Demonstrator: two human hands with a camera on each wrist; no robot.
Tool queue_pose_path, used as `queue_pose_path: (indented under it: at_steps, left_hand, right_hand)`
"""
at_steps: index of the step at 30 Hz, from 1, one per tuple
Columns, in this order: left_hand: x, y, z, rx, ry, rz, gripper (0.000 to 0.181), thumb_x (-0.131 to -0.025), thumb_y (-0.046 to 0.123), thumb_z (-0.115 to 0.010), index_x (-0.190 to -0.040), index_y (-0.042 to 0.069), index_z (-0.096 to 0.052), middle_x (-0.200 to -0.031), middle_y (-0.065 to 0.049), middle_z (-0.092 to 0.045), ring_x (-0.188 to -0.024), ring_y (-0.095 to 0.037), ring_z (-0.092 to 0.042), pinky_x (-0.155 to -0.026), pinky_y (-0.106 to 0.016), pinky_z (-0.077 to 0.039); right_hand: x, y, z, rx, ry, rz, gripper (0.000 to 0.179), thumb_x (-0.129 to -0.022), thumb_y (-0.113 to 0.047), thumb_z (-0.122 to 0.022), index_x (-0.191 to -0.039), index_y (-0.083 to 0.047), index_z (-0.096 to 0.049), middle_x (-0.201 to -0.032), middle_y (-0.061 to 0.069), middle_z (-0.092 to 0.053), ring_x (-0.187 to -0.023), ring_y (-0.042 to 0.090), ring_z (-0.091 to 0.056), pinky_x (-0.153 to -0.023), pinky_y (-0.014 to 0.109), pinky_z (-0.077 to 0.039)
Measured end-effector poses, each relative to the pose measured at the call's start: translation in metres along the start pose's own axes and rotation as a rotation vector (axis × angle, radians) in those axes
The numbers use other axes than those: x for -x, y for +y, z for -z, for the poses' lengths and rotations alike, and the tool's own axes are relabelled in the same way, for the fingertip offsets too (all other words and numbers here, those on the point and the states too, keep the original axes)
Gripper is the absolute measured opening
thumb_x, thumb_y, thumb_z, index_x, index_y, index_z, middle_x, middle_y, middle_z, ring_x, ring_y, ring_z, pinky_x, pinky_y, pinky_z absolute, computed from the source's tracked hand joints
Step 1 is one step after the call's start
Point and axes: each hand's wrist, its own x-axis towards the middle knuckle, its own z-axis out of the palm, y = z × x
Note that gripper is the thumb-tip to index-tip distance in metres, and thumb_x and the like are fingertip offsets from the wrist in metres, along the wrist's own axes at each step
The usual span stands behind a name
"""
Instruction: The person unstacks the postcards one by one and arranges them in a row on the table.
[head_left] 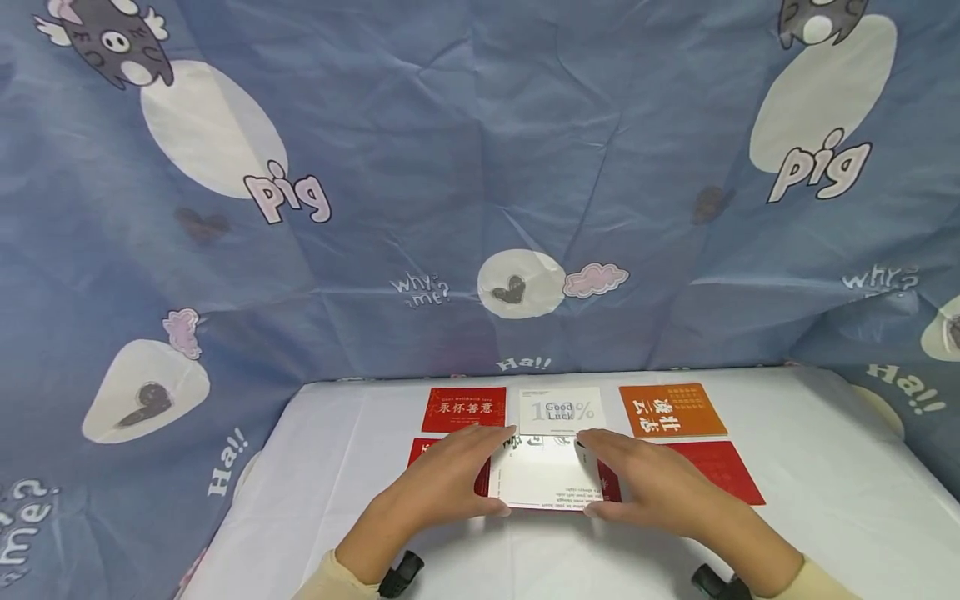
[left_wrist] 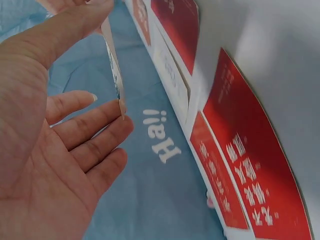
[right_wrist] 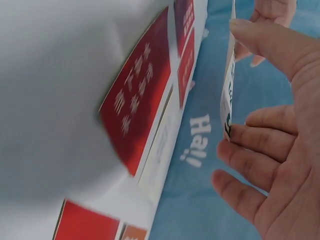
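A white card [head_left: 546, 477] with dark print, upside down in the head view, is held raised over the table between both hands. My left hand [head_left: 452, 475] grips its left edge, thumb at the near corner and fingertips at the far one. On the opposite edge my right hand [head_left: 647, 483] holds it the same way. Both wrist views show the card [left_wrist: 113, 62] nearly edge-on, slightly bent, with thumb and fingers at its ends. Beneath it a red card [head_left: 610, 483] is partly hidden.
At the back of the white table [head_left: 337, 467] lie a red card [head_left: 463, 408], a white "Good Luck" card [head_left: 561, 404] and an orange card [head_left: 672, 410]. Another red card [head_left: 723, 471] lies front right; one more [head_left: 418, 451] is partly behind my left hand. A blue printed cloth [head_left: 420, 208] hangs behind.
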Motion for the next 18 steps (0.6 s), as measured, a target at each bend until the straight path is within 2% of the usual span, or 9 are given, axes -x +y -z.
queue_pose_path:
  at_steps: [8,13,18]
  left_hand:
    - [0.029,-0.012,0.005,0.02,0.002,0.037,0.096,-0.076,0.038,-0.095,-0.157,0.017,-0.048,-0.153,0.002,-0.055,-0.141,-0.025,-0.051,-0.116,-0.05,-0.042]
    - [0.049,-0.021,0.007,0.014,-0.01,0.08,0.098,-0.075,0.037,-0.095,-0.158,0.016,-0.047,-0.154,0.001,-0.054,-0.143,-0.026,-0.049,-0.117,-0.051,-0.041]
    - [0.072,-0.031,0.006,0.04,0.01,0.106,0.098,-0.074,0.034,-0.096,-0.157,0.014,-0.048,-0.155,-0.002,-0.054,-0.143,-0.029,-0.048,-0.116,-0.055,-0.041]
  right_hand:
    - [-0.01,-0.029,-0.012,0.011,0.015,0.069,0.076,-0.08,-0.046,-0.089,-0.141,-0.009,-0.062,-0.138,0.003,-0.066,-0.126,0.024,-0.064,-0.102,0.047,-0.056]
    - [-0.017,-0.048,-0.025,0.029,0.02,0.106,0.073,-0.082,-0.046,-0.087,-0.14,-0.008,-0.063,-0.137,0.004,-0.066,-0.126,0.023,-0.063,-0.104,0.045,-0.054]
    - [-0.024,-0.063,-0.035,0.05,0.011,0.156,0.074,-0.084,-0.048,-0.085,-0.141,-0.006,-0.062,-0.138,0.006,-0.066,-0.128,0.025,-0.062,-0.109,0.044,-0.051]
